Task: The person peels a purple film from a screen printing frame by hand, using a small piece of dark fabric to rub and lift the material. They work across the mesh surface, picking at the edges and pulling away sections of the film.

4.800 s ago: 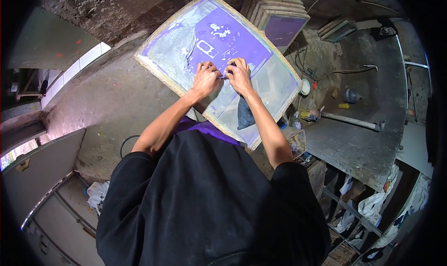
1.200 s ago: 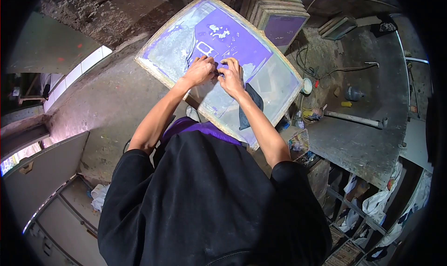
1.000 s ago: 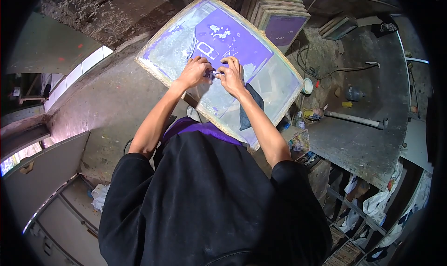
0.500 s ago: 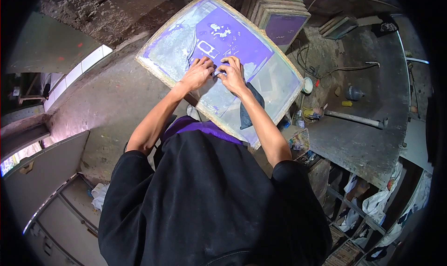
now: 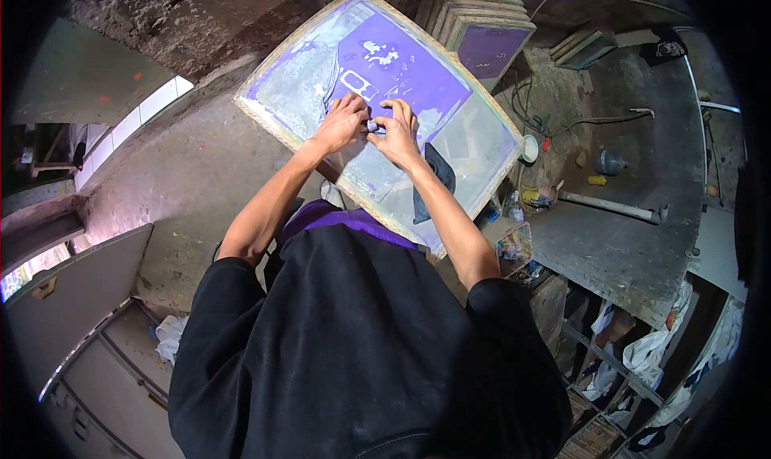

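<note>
A wood-edged screen-printing frame [image 5: 484,97] lies in front of me, its pale mesh partly covered in purple with white markings. Both of my hands are over the near edge of the purple area, fingertips almost meeting. My left hand [image 5: 344,124] is curled, with bent fingers at the mesh. Beside it, my right hand [image 5: 395,134] pinches at a small greyish-purple piece [image 5: 373,126], too small to name and partly covered by fingers. Under my right forearm a dark cloth [image 5: 438,174] rests on the frame.
Behind the frame stand several stacked screens [image 5: 491,51]. A white cup [image 5: 530,148] is by the right corner. Further right, a bluish container [image 5: 612,163], a yellow object [image 5: 597,180] and a pale pipe [image 5: 608,205] lie on a dark surface. A grey panel [image 5: 80,286] stands at left.
My fingers have shifted slightly at the same spot, and more of the white marking beside them shows. The frame and the dark cloth stay in place.
</note>
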A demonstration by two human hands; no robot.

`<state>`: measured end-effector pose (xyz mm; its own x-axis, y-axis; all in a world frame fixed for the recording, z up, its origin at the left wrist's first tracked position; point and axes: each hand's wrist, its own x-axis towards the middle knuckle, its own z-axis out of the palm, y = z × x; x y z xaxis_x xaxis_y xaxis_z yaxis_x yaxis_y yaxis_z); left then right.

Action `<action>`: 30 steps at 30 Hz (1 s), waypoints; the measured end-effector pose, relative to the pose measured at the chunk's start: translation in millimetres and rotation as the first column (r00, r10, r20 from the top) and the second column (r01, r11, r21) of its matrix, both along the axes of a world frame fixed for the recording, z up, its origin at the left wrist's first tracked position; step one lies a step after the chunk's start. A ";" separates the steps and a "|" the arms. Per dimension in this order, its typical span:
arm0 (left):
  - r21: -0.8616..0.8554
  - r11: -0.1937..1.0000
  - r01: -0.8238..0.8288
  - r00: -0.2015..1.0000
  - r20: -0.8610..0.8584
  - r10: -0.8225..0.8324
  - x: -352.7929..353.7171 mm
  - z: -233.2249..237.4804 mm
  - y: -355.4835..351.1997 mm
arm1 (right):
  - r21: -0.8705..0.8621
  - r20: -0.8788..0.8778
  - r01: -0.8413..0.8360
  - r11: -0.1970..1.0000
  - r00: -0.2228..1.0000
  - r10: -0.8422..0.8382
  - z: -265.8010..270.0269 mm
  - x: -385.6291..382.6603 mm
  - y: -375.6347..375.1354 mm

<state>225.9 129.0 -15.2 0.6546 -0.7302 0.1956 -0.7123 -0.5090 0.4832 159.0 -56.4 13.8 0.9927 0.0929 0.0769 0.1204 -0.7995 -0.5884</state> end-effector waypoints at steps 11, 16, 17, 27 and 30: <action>-0.102 0.987 -0.123 0.989 -0.089 0.114 -5.8 8.4 6.1 | -0.082 -0.017 -0.057 0.995 0.998 0.056 -12.4 24.2 -4.9; -0.076 0.977 -0.198 0.978 -0.076 0.192 -11.9 -0.5 -1.6 | -0.029 -0.086 -0.102 0.994 0.991 0.099 2.9 26.5 -11.9; -0.051 0.981 -0.189 0.980 -0.077 0.185 -10.8 -1.5 -1.7 | -0.049 -0.081 -0.126 0.991 0.989 0.122 7.0 25.2 -14.7; -0.106 0.976 -0.192 0.978 -0.103 0.182 -7.2 -12.3 2.3 | -0.193 0.021 -0.286 0.939 0.955 0.295 9.7 17.3 -17.0; -0.127 0.968 -0.216 0.972 -0.125 0.201 -7.4 -11.8 4.2 | -0.193 0.038 -0.287 0.938 0.953 0.299 4.9 14.2 -16.1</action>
<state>218.5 133.2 -27.0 0.8127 -0.5462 0.2029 -0.5356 -0.5632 0.6293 173.3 -72.5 18.7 0.9125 0.3978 0.0955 0.3995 -0.8160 -0.4178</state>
